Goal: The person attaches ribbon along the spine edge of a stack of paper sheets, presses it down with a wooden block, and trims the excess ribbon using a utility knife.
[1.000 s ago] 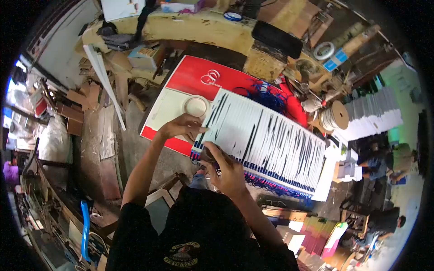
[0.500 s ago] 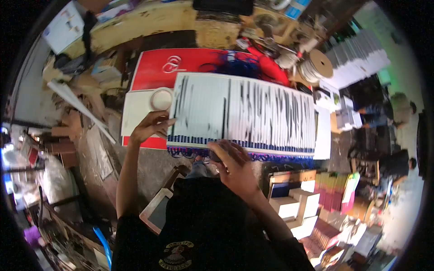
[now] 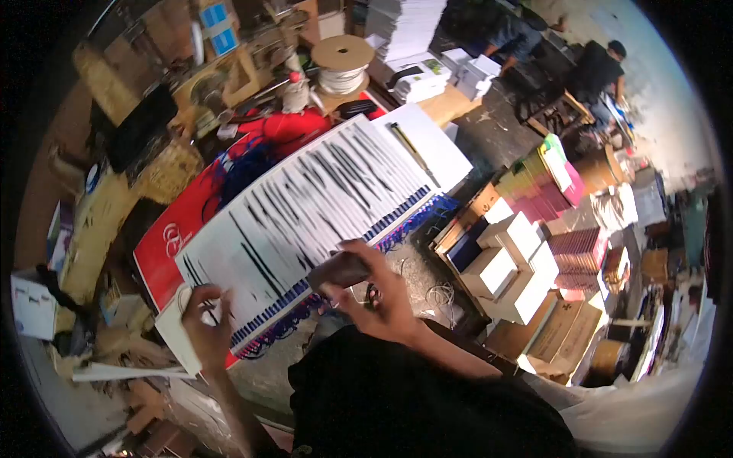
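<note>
My right hand is closed round a dark brown block, at the near edge of a long row of white strips. Dark gaps of uneven length run between the strips. A band of blue ends lines the row's near edge, with blue and purple cords hanging in loops below it. My left hand is at the row's left end, its fingers bent and apart. It partly covers a white tape roll; nothing shows clearly in its grasp.
Beneath the row lies a red board, with dark blue cords on it. A yellow-and-black cutter-like tool lies on white sheet at right. Behind are a cord spool and paper stacks. White boxes stand right; people are farther off.
My view has swung to the right, so the row appears slanted. My left hand has come off the row's left edge. The brown block in my right hand now shows plainly.
</note>
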Tool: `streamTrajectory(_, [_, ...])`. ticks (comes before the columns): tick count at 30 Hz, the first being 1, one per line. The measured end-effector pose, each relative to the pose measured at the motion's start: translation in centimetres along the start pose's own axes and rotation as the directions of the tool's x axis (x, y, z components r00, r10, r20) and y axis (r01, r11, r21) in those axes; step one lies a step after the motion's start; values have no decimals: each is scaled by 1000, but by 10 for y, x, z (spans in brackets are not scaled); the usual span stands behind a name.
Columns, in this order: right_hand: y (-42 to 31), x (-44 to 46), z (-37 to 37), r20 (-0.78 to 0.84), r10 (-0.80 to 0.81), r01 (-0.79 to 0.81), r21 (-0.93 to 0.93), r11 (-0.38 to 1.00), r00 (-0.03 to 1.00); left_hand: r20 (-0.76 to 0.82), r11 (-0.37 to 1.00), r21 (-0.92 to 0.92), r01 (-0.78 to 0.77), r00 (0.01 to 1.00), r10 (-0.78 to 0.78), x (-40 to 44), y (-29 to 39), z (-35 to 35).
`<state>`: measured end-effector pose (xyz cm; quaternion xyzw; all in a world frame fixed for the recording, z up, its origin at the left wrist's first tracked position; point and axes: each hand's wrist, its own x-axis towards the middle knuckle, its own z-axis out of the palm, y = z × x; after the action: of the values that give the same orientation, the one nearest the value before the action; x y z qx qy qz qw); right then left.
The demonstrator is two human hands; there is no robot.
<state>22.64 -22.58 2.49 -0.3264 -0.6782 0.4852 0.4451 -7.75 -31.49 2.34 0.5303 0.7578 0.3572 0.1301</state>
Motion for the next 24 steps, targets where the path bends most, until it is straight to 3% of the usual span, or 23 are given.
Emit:
streamTrajectory(1, [5, -1, -6, -136, 55, -36, 144, 989, 989, 5, 994, -1, -109, 994, 109, 11, 16, 22])
streamTrajectory(2, [-3, 1, -8, -192, 309, -155, 559, 815, 931, 71, 978, -31, -205, 976, 207, 21, 34, 42])
streamTrajectory(3, [-5, 5, -19, -270, 403, -184, 583, 791, 875, 130, 952, -68, -298, 944, 304, 32, 51, 63])
streamTrajectory(5, [25, -2, -56, -356, 311, -235, 239, 942, 881, 188, 832, -186, -523, 812, 552, 54, 81, 102])
streamTrajectory(9, [21, 25, -139, -518, 94, -219, -186, 958, 850, 336, 603, -259, -755, 515, 789, 116, 118, 189])
streamTrajectory(11, [-15, 44, -163, -528, 142, -320, -262, 910, 837, 415, 545, -167, -822, 443, 795, 137, 137, 227])
streamTrajectory(13, [-41, 62, -180, -422, -189, -72, -530, 845, 887, 463, 504, -90, -859, 412, 785, 148, 145, 252])
streamTrajectory(15, [-59, 73, -178, -456, -253, -56, -562, 825, 853, 436, 473, -48, -880, 408, 802, 151, 142, 267])
streamTrajectory(17, [-59, 80, -175, -546, -498, 46, -641, 766, 674, 434, 451, -61, -890, 384, 815, 151, 141, 271])
streamTrajectory(18, [-21, 78, -169, -582, -614, 77, -689, 720, 532, 491, 485, -42, -873, 405, 772, 152, 148, 268])
streamTrajectory(19, [0, 67, -155, -677, -426, -85, -584, 808, 601, 546, 516, -20, -856, 424, 723, 153, 151, 266])
streamTrajectory(20, [58, 58, -160, -444, -543, 88, -712, 697, 713, 481, 493, -20, -870, 424, 767, 152, 145, 272])
streamTrajectory(21, [63, 67, -146, -402, -312, -107, -742, 662, 861, 501, 474, -22, -880, 400, 767, 154, 144, 272])
streamTrajectory(23, [60, 65, -156, -437, -84, -193, -551, 812, 895, 487, 492, -47, -870, 410, 772, 153, 141, 275])
streamTrajectory(24, [44, 74, -159, -479, -116, -161, -500, 851, 870, 493, 486, -55, -872, 399, 773, 154, 145, 274])
